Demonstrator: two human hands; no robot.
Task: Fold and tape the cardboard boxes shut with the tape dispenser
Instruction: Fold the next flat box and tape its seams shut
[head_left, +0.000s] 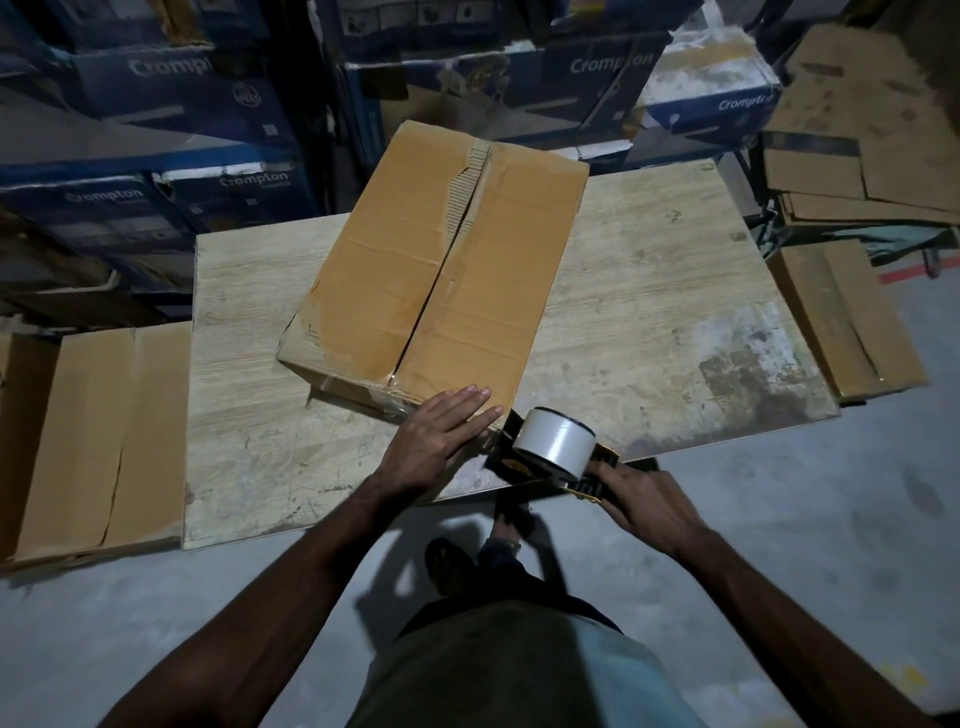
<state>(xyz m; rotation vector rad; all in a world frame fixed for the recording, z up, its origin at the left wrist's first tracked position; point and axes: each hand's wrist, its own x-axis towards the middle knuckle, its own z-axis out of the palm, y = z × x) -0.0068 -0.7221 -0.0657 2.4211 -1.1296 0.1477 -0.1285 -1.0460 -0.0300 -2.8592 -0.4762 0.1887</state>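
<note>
Cardboard box (431, 270), creased, under flat left hand (436, 436); right hand (649, 506) grips glossy tape dispenser (550, 449).

cardboard box (431, 260) looking matt, seam tearing rough; table (649, 312) under it showing scuffed wood grain; tape roll (556, 444) beside it gleaming glossy.
</note>
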